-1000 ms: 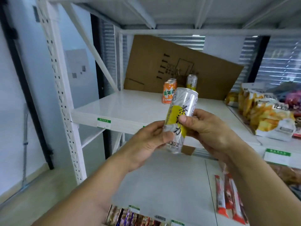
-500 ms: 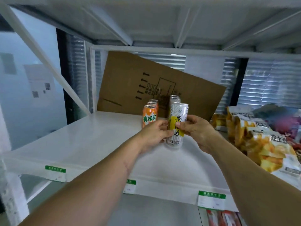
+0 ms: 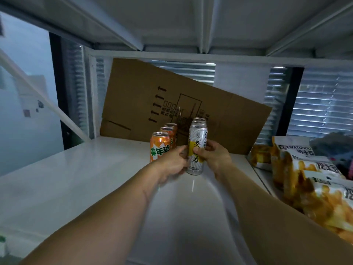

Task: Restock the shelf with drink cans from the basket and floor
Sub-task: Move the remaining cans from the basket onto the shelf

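A tall silver can with a yellow label [image 3: 196, 150] stands upright on the white shelf [image 3: 76, 178], its base on or just above the surface. My left hand [image 3: 172, 165] grips its left side and my right hand [image 3: 214, 156] grips its right side. Behind it stands a row of like silver cans [image 3: 199, 120]. To its left is a row of three orange cans [image 3: 159, 145], the front one close to my left hand.
A flattened cardboard box [image 3: 172, 104] leans against the back of the shelf. Yellow snack bags [image 3: 309, 180] crowd the right side. The upper shelf's underside [image 3: 191, 25] hangs low overhead. A diagonal brace [image 3: 38, 94] crosses at the left.
Both hands carried the silver can from in front of the shelf edge deep onto the shelf and brought it upright in front of the other silver cans. The view moved closer.
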